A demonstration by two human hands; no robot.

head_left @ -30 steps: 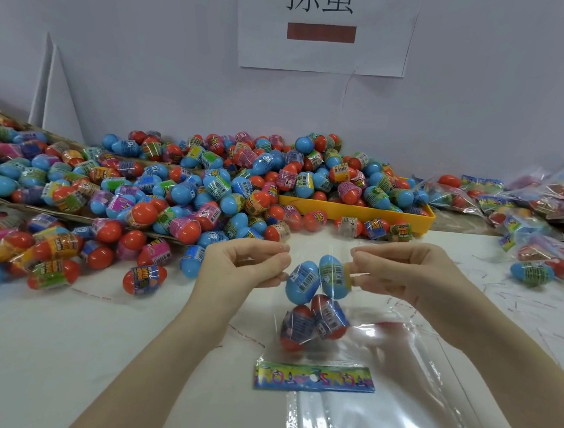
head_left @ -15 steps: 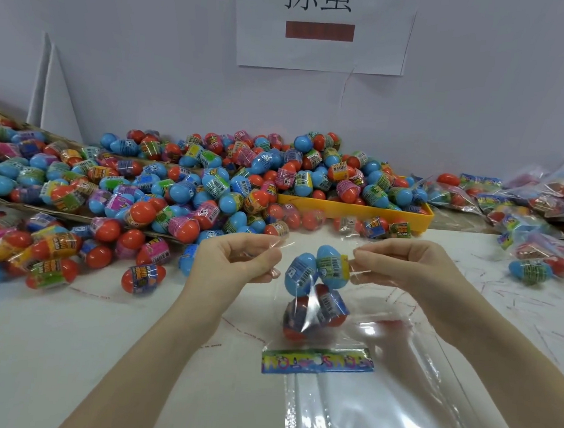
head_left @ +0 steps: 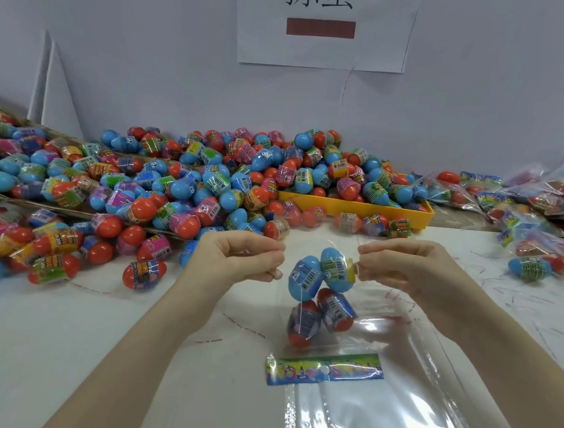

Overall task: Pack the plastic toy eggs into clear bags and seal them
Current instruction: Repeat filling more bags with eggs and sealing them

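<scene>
While your left hand (head_left: 235, 261) and right hand (head_left: 402, 268) pinch the top corners of the clear bag (head_left: 319, 323), it hangs between them above the white table (head_left: 57, 347).

Inside it, just below your pinched fingers, sit two blue eggs (head_left: 319, 275) side by side, each banded with a barcoded shrink label; under those, two red eggs (head_left: 319, 316) with dark wraps rest at the bag's bottom. Below your grip lies a stack of empty bags (head_left: 375, 416) with a colourful header strip (head_left: 325, 369). Beyond your hands spreads the loose egg pile (head_left: 181, 184).
</scene>
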